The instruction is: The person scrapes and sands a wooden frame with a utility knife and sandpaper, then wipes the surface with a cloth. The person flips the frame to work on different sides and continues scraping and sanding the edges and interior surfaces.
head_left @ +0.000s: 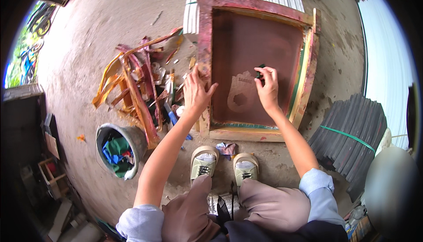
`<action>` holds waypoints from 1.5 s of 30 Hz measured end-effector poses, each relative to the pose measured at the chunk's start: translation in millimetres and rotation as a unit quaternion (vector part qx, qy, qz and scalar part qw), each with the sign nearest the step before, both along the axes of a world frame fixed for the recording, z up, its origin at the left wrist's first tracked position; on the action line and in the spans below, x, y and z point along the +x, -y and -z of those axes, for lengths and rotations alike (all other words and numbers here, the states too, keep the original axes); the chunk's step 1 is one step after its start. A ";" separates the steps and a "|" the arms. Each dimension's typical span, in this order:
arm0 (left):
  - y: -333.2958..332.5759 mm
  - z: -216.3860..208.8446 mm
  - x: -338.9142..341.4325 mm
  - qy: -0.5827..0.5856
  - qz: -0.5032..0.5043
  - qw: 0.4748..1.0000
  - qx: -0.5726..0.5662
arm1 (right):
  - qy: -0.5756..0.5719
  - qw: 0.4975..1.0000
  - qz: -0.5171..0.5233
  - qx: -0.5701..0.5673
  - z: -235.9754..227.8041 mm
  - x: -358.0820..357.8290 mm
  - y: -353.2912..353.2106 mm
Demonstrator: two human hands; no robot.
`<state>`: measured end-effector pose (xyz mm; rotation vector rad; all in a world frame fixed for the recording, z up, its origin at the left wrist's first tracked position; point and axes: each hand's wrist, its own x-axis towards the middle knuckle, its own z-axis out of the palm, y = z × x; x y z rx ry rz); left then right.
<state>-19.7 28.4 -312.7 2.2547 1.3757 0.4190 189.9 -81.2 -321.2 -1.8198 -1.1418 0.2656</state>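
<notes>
Where concrete floor [81, 66] spreads, scraps [137, 97] lie beside frame [205, 35].

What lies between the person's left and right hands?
In the head view: brown mesh, with a pale shape on it.

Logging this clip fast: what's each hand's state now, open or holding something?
Left hand: open, at the left side of the wooden frame.
Right hand: closed, holding a small dark piece.

Stained grey concrete floor [66, 70]; daylight at left, greenery [16, 43] outside.
</notes>
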 end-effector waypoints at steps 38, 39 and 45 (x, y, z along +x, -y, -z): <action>60.5 -29.1 -48.2 0.297 0.161 0.929 -0.155 | -0.492 0.857 -0.051 -0.142 -34.9 -61.9 32.6; 62.3 -37.7 -40.5 0.265 0.189 0.930 -0.171 | -0.495 0.859 -0.039 -0.127 -36.6 -58.6 35.4; 70.6 -36.1 -11.9 0.121 0.195 0.966 -0.117 | -0.506 0.854 -0.038 -0.111 -49.6 -46.8 50.3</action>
